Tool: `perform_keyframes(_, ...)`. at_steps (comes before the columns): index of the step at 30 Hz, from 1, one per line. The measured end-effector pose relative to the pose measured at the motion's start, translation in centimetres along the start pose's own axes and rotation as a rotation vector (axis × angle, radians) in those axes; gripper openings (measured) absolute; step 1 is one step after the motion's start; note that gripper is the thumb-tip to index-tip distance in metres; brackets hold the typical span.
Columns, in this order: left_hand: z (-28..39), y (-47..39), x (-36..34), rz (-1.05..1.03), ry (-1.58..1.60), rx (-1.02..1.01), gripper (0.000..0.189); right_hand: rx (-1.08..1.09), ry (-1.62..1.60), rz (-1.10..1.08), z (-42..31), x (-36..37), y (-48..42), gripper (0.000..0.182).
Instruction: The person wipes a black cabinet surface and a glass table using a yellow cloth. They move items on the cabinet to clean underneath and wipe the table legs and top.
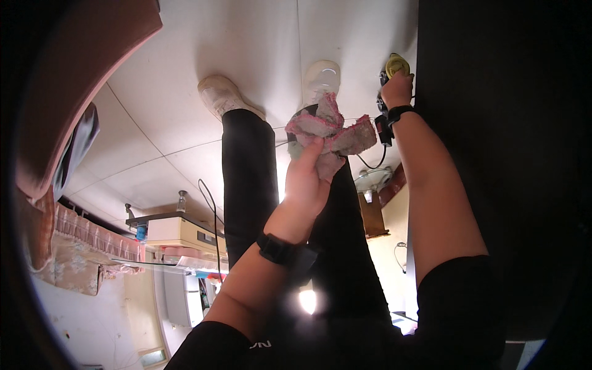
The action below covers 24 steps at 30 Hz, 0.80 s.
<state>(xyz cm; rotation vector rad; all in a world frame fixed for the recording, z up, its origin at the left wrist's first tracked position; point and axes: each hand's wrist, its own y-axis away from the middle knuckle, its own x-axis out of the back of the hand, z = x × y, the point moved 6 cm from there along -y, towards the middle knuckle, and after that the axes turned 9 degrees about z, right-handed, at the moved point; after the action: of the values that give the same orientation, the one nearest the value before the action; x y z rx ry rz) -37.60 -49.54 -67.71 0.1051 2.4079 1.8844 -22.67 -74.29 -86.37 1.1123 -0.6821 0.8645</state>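
My left hand point(307, 178) grips a crumpled grey cloth with pink edging point(356, 138), held up in front of the right trouser leg and below the right shoe. Its loose folds stick out past my fingers. Farther right, my right hand point(398, 90) is closed on a yellow-green item point(397, 65), which looks like folded cloth; its underside is hidden. Beside that hand, black objects lie against the dark furniture, too covered to identify. A black adapter-like box point(384, 131) with a cable is near the right wrist.
A tall black furniture surface point(490, 115) borders the right side. Two light shoes point(219, 95) stand on the pale tiled floor point(138, 97). A pink padded edge point(92, 60) curves at upper left. Lower left are a glass-topped table with a drawer point(185, 231) and a hanging black cable point(215, 217).
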Motion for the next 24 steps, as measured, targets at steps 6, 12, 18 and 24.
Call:
perform_keyframes(6, -1.9, -3.6, 4.3, 0.0, 0.026, 0.108, 0.034, -0.132, -0.041, -0.214, -0.2, -3.1, -1.3, 0.048)
perform_keyframes(12, -2.1, -2.1, 1.3, -0.021, -0.135, 0.125, 0.037, -0.108, 0.01, 0.137, -2.4, -5.0, 0.2, 0.056)
perform_keyframes(18, -1.4, -2.4, 1.4, -0.015, -0.091, 0.136, 0.033, -0.149, -0.236, 0.106, -1.7, -4.5, 0.6, 0.057)
perform_keyframes(24, -0.9, -2.0, 0.1, 0.0, -0.136, 0.107, 0.033, -0.103, -0.326, 0.235, -3.6, -4.4, 3.6, 0.054)
